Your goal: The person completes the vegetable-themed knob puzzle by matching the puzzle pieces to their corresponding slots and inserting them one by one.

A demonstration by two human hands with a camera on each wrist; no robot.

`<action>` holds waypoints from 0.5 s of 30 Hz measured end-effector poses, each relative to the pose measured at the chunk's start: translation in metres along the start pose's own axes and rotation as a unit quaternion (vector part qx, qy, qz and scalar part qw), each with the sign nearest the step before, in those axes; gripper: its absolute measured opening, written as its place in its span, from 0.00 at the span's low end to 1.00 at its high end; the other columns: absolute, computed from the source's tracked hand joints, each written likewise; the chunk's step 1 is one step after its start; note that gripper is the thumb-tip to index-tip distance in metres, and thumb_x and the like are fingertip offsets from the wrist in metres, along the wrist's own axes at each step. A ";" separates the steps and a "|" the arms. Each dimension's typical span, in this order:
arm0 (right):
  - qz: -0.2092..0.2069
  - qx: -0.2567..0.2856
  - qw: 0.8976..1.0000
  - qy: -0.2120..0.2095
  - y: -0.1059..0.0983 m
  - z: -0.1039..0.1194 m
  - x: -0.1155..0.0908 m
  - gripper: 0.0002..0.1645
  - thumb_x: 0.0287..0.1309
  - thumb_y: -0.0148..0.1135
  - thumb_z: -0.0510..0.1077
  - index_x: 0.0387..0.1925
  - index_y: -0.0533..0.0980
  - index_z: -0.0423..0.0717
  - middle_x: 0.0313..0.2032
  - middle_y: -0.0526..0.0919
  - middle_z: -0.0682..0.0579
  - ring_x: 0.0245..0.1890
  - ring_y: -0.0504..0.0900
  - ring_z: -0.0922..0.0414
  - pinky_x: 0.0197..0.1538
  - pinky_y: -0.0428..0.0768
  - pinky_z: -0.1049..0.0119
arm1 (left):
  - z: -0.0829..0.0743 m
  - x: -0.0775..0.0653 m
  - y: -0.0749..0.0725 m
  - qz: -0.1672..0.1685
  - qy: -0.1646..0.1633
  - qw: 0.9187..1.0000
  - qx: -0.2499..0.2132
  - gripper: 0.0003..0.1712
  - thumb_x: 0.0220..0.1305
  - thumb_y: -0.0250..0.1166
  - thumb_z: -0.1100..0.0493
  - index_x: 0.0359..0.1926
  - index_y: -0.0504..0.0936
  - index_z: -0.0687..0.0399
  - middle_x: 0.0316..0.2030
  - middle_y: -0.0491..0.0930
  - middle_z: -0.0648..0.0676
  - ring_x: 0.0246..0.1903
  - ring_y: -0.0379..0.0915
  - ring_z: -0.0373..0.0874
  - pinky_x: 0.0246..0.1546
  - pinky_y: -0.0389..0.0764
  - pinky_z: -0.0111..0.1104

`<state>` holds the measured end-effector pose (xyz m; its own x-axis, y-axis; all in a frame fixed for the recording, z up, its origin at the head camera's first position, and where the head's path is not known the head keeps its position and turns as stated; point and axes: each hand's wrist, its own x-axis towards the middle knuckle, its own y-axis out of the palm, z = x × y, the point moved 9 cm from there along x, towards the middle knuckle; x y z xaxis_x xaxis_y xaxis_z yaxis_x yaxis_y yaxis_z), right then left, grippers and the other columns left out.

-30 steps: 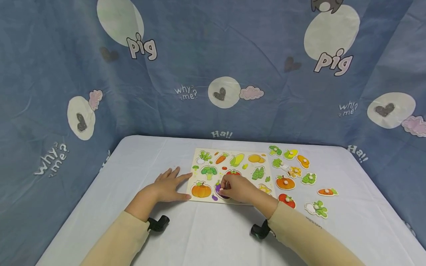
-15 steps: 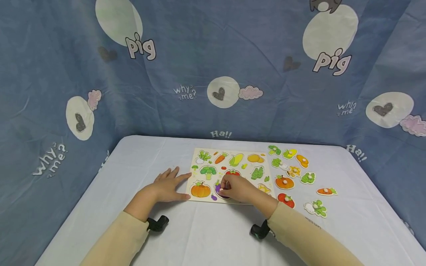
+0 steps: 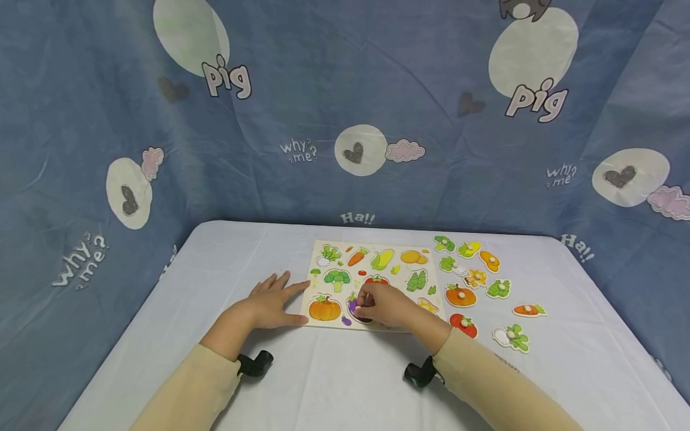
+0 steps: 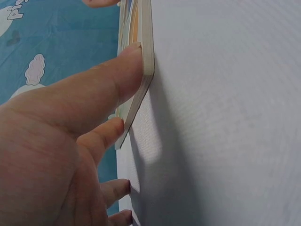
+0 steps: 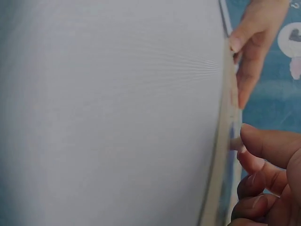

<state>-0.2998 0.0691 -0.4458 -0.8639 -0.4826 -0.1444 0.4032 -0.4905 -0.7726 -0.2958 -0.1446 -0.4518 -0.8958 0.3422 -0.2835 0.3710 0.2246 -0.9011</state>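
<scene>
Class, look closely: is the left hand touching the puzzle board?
Touching. In the left wrist view, the left hand rests its thumb against the puzzle board near one corner, no gap showing.

I can make out a pale beige left sleeve [image 3: 183,389] reaching the wrist behind the left hand [image 3: 272,303], and a matching right sleeve [image 3: 496,386] behind the right hand [image 3: 387,305]. Dark lettering [image 3: 507,363], too small for me to read, runs along the right sleeve's outer edge. Stubby black wrist cameras [image 3: 256,363] jut from both inner cuffs, each with a rounded, bent body.
</scene>
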 end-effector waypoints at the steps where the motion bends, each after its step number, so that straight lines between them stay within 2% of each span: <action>1: -0.002 0.000 1.000 0.000 -0.002 0.000 0.000 0.10 0.62 0.70 0.49 0.33 0.76 0.52 0.23 0.74 0.55 0.22 0.70 0.59 0.28 0.68 0.66 | 0.000 0.000 0.000 0.000 0.000 1.000 0.001 0.51 0.56 0.68 0.30 0.77 0.62 0.41 0.76 0.47 0.70 0.74 0.39 0.73 0.70 0.44 0.66; 7: -0.017 0.015 1.000 0.000 -0.018 0.007 -0.006 0.10 0.61 0.71 0.49 0.34 0.76 0.53 0.22 0.69 0.55 0.22 0.67 0.59 0.27 0.65 0.67 | 0.000 0.001 0.001 0.002 0.000 1.000 0.004 0.52 0.56 0.67 0.30 0.77 0.61 0.41 0.76 0.46 0.70 0.74 0.39 0.73 0.70 0.44 0.66; 15: -0.038 0.030 0.999 -0.003 -0.046 0.012 -0.022 0.09 0.62 0.70 0.48 0.35 0.77 0.52 0.24 0.71 0.54 0.24 0.69 0.57 0.28 0.67 0.65 | 0.001 0.000 0.001 0.001 0.000 1.000 0.003 0.51 0.56 0.67 0.30 0.77 0.62 0.41 0.76 0.47 0.70 0.74 0.38 0.73 0.70 0.44 0.66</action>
<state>-0.2959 0.0939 -0.3995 -0.8910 -0.4461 -0.0838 0.3546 -0.5687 -0.7422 -0.2957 -0.1449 -0.4527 -0.8951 0.3423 -0.2857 0.3717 0.2189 -0.9022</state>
